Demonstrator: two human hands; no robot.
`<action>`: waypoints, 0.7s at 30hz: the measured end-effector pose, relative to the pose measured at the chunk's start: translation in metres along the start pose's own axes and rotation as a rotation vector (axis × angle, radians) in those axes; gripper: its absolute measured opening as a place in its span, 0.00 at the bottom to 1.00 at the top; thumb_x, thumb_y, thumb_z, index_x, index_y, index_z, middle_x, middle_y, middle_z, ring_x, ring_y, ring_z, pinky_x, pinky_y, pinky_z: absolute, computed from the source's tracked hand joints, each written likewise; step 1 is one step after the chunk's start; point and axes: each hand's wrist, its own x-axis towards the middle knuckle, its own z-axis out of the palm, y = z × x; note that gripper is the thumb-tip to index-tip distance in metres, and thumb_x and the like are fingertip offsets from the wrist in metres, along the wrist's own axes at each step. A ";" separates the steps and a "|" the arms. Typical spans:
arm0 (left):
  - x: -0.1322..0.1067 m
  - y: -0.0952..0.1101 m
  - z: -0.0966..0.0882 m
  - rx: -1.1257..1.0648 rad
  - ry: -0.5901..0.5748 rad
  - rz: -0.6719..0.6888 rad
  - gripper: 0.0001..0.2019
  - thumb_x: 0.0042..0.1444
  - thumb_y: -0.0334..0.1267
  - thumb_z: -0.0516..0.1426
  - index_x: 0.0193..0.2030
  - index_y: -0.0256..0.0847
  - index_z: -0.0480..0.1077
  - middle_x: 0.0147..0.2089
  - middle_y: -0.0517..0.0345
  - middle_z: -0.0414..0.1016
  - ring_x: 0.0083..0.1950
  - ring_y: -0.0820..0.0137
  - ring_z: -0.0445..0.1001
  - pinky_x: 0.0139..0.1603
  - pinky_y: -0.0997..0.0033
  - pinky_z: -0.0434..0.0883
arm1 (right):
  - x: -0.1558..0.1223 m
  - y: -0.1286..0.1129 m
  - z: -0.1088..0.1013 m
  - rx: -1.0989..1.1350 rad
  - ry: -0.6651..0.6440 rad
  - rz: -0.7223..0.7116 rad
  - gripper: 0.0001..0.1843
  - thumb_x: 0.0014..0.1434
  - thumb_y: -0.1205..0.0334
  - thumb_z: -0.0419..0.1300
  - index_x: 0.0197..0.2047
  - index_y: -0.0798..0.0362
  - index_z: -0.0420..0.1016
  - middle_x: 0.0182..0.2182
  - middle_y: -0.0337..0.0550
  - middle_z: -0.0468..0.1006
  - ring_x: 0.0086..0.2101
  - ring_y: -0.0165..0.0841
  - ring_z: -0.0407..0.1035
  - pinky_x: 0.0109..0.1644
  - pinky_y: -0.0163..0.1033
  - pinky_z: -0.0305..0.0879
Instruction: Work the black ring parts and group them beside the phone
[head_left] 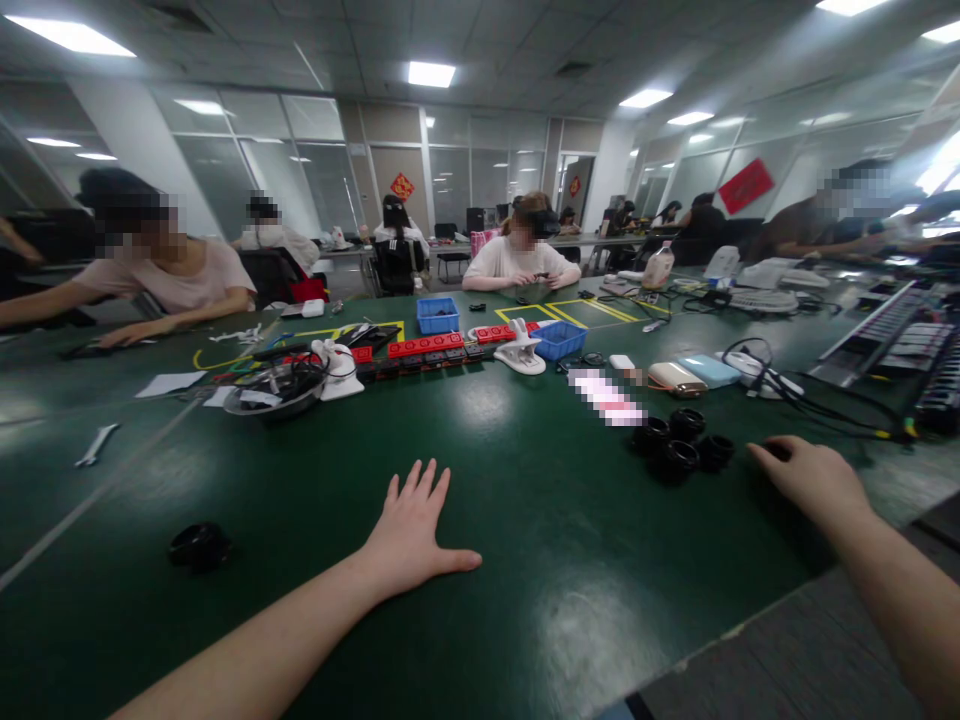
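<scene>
My left hand (411, 528) lies flat on the dark green table (525, 560), palm down, fingers stretched out and thumb spread to the right; it holds nothing. My right hand (806, 478) rests on the table at the right, fingers curled downward, with its fingertips beside a cluster of several black rings (681, 443). Whether it grips anything is hidden by the back of the hand. A single black ring (199, 546) lies on the table to the left of my left arm.
Across the table lie red power strips (424, 346), two blue bins (437, 314), a white clamp (520, 353), a bowl of cables (276, 385), a wrench (96, 445), power banks (677, 378) and black cables (817, 400). Several people sit at the far side and left.
</scene>
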 end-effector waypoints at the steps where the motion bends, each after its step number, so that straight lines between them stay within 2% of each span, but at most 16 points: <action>1: 0.000 0.000 0.000 -0.001 0.001 0.000 0.56 0.37 0.75 0.44 0.66 0.36 0.39 0.68 0.44 0.31 0.67 0.50 0.30 0.62 0.44 0.39 | 0.004 -0.005 0.001 0.027 0.045 0.044 0.17 0.42 0.47 0.58 0.25 0.53 0.71 0.19 0.46 0.66 0.26 0.46 0.65 0.27 0.46 0.60; 5: -0.001 0.003 -0.004 -0.003 -0.014 -0.010 0.56 0.37 0.75 0.45 0.66 0.35 0.39 0.68 0.44 0.31 0.67 0.50 0.30 0.62 0.44 0.38 | 0.005 -0.025 0.008 0.176 0.261 0.183 0.23 0.46 0.47 0.58 0.39 0.57 0.68 0.32 0.52 0.70 0.33 0.45 0.66 0.34 0.48 0.62; 8: -0.001 0.004 -0.006 -0.010 -0.043 -0.023 0.56 0.37 0.75 0.45 0.66 0.36 0.39 0.68 0.44 0.31 0.67 0.50 0.30 0.62 0.44 0.39 | -0.003 -0.030 0.011 0.291 0.357 0.243 0.26 0.50 0.52 0.58 0.49 0.58 0.63 0.36 0.49 0.70 0.33 0.38 0.67 0.37 0.45 0.63; 12: 0.001 0.002 -0.003 0.000 -0.030 -0.021 0.56 0.37 0.74 0.45 0.66 0.37 0.39 0.68 0.45 0.31 0.67 0.50 0.30 0.62 0.43 0.39 | -0.010 -0.026 0.009 0.390 0.392 0.280 0.18 0.58 0.55 0.54 0.48 0.57 0.65 0.36 0.43 0.70 0.34 0.32 0.66 0.40 0.43 0.63; 15: 0.003 0.000 0.002 0.019 -0.008 -0.019 0.56 0.37 0.75 0.45 0.66 0.37 0.39 0.68 0.44 0.31 0.67 0.50 0.31 0.62 0.44 0.39 | -0.011 -0.026 0.007 0.475 0.363 0.254 0.16 0.61 0.54 0.51 0.45 0.57 0.67 0.32 0.41 0.70 0.30 0.29 0.66 0.37 0.40 0.64; 17: 0.003 -0.001 0.004 0.024 -0.009 -0.019 0.56 0.37 0.75 0.45 0.66 0.36 0.39 0.68 0.44 0.31 0.67 0.50 0.30 0.62 0.44 0.39 | -0.011 -0.029 0.007 0.551 0.313 0.225 0.17 0.58 0.52 0.53 0.44 0.57 0.69 0.29 0.39 0.69 0.25 0.28 0.65 0.31 0.37 0.63; 21: 0.004 -0.001 0.003 0.027 -0.021 -0.029 0.56 0.37 0.75 0.45 0.66 0.37 0.39 0.68 0.45 0.30 0.67 0.51 0.30 0.62 0.44 0.39 | -0.011 -0.032 0.009 0.645 0.264 0.204 0.26 0.40 0.47 0.63 0.38 0.57 0.68 0.25 0.39 0.67 0.23 0.32 0.64 0.27 0.38 0.62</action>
